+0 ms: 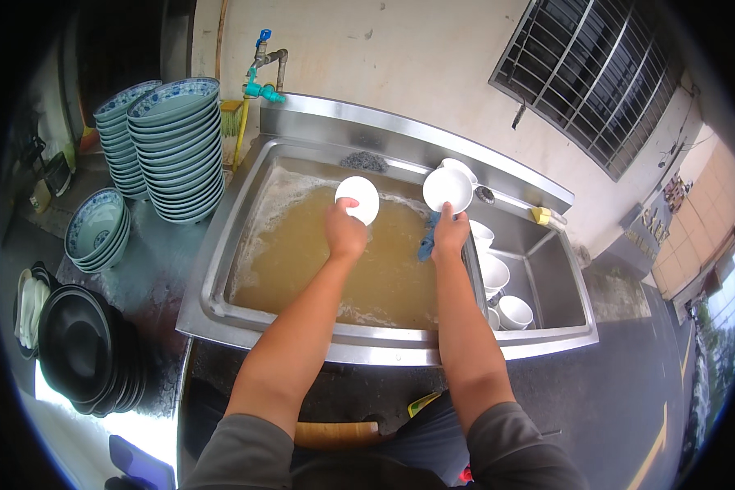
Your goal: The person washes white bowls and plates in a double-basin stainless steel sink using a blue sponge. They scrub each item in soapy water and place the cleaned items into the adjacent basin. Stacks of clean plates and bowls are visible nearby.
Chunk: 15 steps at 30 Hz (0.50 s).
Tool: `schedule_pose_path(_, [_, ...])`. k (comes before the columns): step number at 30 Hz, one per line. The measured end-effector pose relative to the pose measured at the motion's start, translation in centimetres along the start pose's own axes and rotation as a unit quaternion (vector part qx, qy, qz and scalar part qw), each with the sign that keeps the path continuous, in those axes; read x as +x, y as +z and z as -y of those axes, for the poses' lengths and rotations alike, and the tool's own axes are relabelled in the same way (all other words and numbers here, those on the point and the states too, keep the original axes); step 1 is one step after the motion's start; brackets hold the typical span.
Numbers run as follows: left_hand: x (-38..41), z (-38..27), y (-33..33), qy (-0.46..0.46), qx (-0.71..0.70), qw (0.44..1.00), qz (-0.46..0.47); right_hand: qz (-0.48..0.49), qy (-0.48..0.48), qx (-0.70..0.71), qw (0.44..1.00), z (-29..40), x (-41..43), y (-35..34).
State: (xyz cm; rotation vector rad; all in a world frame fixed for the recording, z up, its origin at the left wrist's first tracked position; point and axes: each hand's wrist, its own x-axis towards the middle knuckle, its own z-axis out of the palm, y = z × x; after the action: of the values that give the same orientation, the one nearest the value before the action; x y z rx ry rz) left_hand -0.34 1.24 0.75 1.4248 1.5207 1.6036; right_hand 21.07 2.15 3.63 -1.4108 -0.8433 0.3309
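Note:
My left hand grips a small white bowl by its near edge, thumb on top, above the cloudy brown water in the large steel sink basin. My right hand pinches the near rim of another white bowl over the divider side of that basin. A blue cloth hangs just left of the right hand; I cannot tell whether the fingers hold it. Partly hidden behind the right-hand bowl is a further white bowl. Several white bowls lie in the smaller right basin.
Tall stacks of blue-rimmed bowls stand left of the sink, with a shorter stack nearer. Black bowls are piled at lower left. A steel wool scourer rests on the back ledge, below a green tap. A yellow-headed brush lies at right.

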Motion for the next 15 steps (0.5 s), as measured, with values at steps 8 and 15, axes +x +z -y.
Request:
schedule_pose_path(8, [0.1, -0.1, 0.3, -0.075, -0.072, 0.995, -0.009, 0.096, -0.109, -0.32, 0.936, -4.8, -0.6, -0.5])
schedule_pose_path(15, [0.5, 0.2, 0.6, -0.182, -0.196, 0.963, 0.009, 0.227, -0.054, -0.343, 0.91, -6.2, -2.4, -0.2])
